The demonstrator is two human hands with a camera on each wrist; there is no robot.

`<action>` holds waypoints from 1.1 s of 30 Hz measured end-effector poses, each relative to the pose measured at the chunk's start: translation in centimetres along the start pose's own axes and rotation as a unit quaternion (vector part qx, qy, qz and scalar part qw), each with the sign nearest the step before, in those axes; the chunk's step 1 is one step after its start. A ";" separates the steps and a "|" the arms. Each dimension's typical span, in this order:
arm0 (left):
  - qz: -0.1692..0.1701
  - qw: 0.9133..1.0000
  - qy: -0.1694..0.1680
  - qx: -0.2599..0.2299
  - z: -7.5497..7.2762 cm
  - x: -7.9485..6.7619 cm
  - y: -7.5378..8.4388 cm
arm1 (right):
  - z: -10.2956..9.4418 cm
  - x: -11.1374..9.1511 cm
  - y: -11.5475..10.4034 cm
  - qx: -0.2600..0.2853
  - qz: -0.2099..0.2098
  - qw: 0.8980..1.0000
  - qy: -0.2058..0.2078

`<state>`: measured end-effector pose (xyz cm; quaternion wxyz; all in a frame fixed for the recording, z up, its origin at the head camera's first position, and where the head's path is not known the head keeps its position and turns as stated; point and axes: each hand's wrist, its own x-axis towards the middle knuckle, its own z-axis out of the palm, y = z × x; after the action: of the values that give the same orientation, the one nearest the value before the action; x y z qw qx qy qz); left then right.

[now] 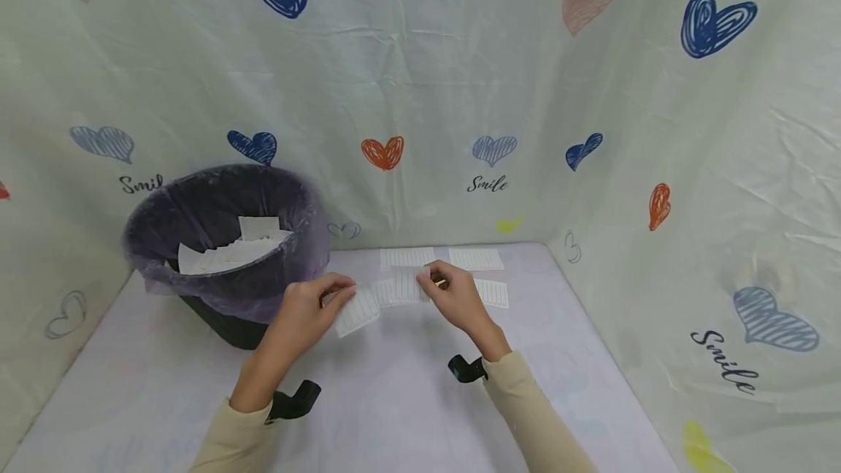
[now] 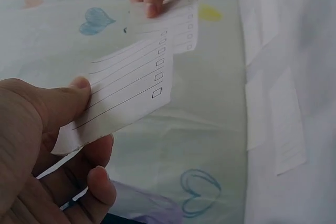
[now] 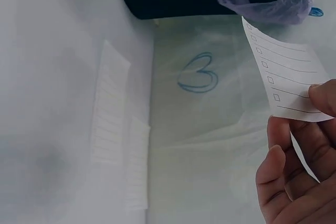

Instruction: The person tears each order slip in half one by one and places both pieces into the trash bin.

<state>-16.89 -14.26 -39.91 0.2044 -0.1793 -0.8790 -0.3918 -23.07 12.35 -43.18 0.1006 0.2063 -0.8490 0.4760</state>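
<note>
My left hand (image 1: 304, 312) pinches a white paper slip (image 1: 358, 312) between thumb and fingers, above the table. Printed lines and a row of small checkboxes show on it in the left wrist view. My right hand (image 1: 456, 296) pinches a second lined slip (image 1: 406, 285), also with checkboxes along one edge in the right wrist view (image 3: 286, 80). In the left wrist view the two held slips overlap, the left one nearer the camera. Beyond the hands, lined slips (image 1: 409, 258) lie flat on the table, one partly hidden behind my right hand.
To the left stands a dark bin (image 1: 223, 323) lined with a purple plastic bag (image 1: 309, 239), with many white slips (image 1: 230, 254) inside. A heart-patterned sheet (image 1: 420, 93) hangs behind and beside the white-covered table (image 1: 388, 407). Another slip (image 1: 476, 259) lies at the back right.
</note>
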 end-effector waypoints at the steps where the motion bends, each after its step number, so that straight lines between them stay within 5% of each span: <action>1: 0.007 1.000 -0.001 0.003 -0.3 0.1 0.4 | -0.1 0.1 -0.2 -0.001 -0.007 1.000 0.001; 17: 0.152 0.985 0.063 0.053 -7.3 3.3 4.0 | -1.8 3.8 -4.7 -0.012 -0.105 0.994 -0.004; 23: 0.167 0.980 0.063 0.091 -9.7 4.0 4.2 | -1.9 5.3 -6.9 -0.012 -0.139 0.990 -0.008; 33: 0.170 0.970 0.076 0.158 -12.0 3.1 3.3 | -1.8 7.8 -11.1 -0.022 -0.184 0.982 -0.039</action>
<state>-15.35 -20.84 -29.03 0.3598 -0.2615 -0.8683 -0.2195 -25.11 6.81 -30.84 0.1580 0.3747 -0.8100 0.4225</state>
